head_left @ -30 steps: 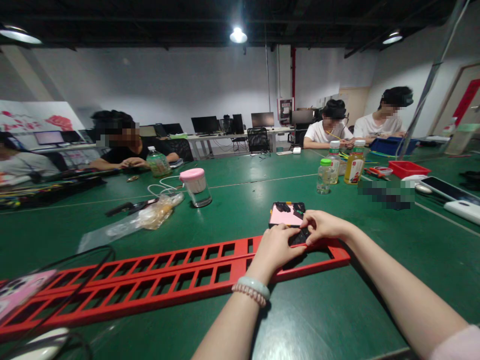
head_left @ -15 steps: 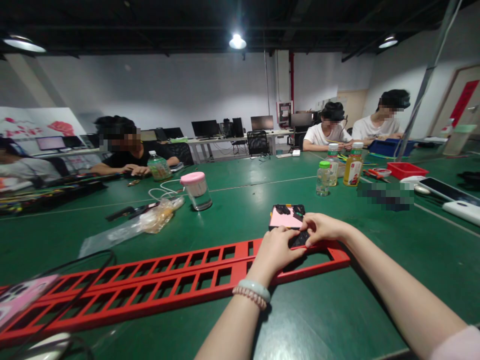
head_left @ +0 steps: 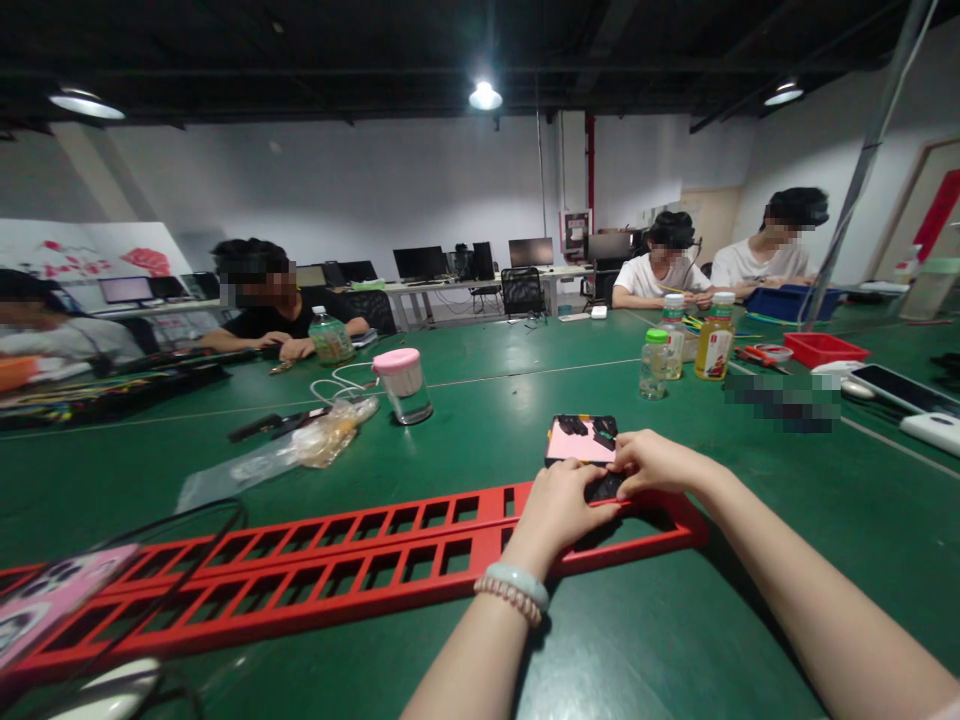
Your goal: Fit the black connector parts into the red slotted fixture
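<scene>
My left hand (head_left: pixel 559 505) lies over the right end of a long red slotted frame (head_left: pixel 480 550), its fingers and thumb closed about a small black part (head_left: pixel 604 488). From the other side my right hand (head_left: pixel 651 464) pinches the same part between bent fingers and thumb. The black part's exact kind is too dark and covered to make out. Just beyond my fingertips stands a shallow black-edged box (head_left: pixel 581 442) with a pink inside, where several small black pieces (head_left: pixel 574 425) lie. A bracelet and a bangle circle my left wrist.
A pink-lidded jar (head_left: pixel 403 385), a plastic bag (head_left: pixel 277 460) and cables lie to the left. A pink-cased phone (head_left: pixel 67 595) rests across the frame's left end. Drink bottles (head_left: pixel 715 338) and a red tray (head_left: pixel 825 349) stand to the right. Other people sit around the table.
The view has shifted slightly, so everything sits a little farther right and lower. Both hands stay at the black part, with only slight finger movement.
</scene>
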Motion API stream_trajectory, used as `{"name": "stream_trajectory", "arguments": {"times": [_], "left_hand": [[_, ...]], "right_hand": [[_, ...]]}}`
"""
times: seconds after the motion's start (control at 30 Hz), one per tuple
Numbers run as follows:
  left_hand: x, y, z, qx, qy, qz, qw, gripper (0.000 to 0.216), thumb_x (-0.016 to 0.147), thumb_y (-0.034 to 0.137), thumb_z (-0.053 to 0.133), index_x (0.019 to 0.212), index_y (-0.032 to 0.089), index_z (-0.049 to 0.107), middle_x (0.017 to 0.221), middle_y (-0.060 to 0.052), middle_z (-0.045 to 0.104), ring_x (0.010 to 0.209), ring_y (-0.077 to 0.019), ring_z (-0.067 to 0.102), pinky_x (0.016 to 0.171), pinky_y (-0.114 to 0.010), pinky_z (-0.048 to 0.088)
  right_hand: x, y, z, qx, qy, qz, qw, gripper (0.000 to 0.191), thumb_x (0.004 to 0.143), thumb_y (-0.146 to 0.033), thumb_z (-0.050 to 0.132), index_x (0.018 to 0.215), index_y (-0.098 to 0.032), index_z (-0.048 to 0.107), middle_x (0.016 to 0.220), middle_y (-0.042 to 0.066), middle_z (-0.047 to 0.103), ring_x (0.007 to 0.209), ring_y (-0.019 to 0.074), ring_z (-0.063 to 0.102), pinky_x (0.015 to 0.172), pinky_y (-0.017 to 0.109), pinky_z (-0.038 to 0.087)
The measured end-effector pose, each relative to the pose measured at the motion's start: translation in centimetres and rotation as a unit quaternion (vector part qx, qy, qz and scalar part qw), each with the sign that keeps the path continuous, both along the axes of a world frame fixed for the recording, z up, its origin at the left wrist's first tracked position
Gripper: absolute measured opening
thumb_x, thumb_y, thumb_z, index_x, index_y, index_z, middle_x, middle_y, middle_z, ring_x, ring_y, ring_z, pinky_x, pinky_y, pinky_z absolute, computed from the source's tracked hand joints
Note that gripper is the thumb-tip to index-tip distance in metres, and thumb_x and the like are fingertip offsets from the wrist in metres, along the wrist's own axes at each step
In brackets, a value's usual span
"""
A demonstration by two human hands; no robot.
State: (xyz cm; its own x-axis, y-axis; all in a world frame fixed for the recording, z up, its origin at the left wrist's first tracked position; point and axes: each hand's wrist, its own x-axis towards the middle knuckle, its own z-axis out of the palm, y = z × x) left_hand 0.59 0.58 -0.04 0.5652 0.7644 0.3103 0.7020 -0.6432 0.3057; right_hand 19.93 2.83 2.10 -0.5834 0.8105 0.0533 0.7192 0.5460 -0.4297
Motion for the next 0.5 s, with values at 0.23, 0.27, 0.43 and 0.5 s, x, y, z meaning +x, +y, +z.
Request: {"name": "stream_trajectory", "arguments": {"times": [0.23,0.27,0.43,0.5], "left_hand": [[0.1,0.0,0.0,-0.003,0.009,0.008,1.000,0.042,0.074,0.050,0.058,0.109,0.028,0.059,0.105,-0.004,0.059,0.095,-0.0226,0.055,0.081,-0.030,0.042],[0.1,0.0,0.0,-0.004,0.012,0.010,1.000,0.042,0.074,0.050,0.058,0.109,0.028,0.058,0.104,-0.004,0.059,0.094,-0.0226,0.055,0.081,-0.030,0.042],[0.1,0.0,-0.2,-0.007,0.016,0.009,1.000,0.040,0.073,0.048,0.059,0.106,0.026,0.060,0.102,-0.005,0.059,0.093,-0.0232,0.054,0.081,-0.031,0.042],[0.2,0.1,-0.2,-0.008,0.017,0.017,1.000,0.039,0.072,0.048,0.060,0.103,0.024,0.061,0.100,-0.006,0.059,0.093,-0.0234,0.054,0.080,-0.031,0.042]], "right_hand": [[-1.4,-1.2,0.5,0.038,-0.091,-0.007,0.995,0.020,0.069,-0.024,0.057,0.077,-0.012,0.070,0.087,0.010,0.059,0.074,0.0176,0.055,0.067,0.025,0.040],[-1.7,-1.5,0.7,0.047,-0.111,-0.017,0.993,0.020,0.069,-0.023,0.055,0.077,-0.012,0.070,0.087,0.011,0.060,0.074,0.0183,0.055,0.068,0.026,0.040],[-2.6,-2.6,0.9,0.074,-0.138,-0.053,0.986,0.021,0.070,-0.023,0.052,0.077,-0.013,0.069,0.085,0.012,0.064,0.072,0.0192,0.058,0.065,0.026,0.039],[-2.4,-2.3,0.6,0.067,-0.125,-0.076,0.987,0.023,0.073,-0.025,0.049,0.073,-0.014,0.069,0.078,0.012,0.065,0.067,0.0183,0.058,0.062,0.025,0.038]]}}
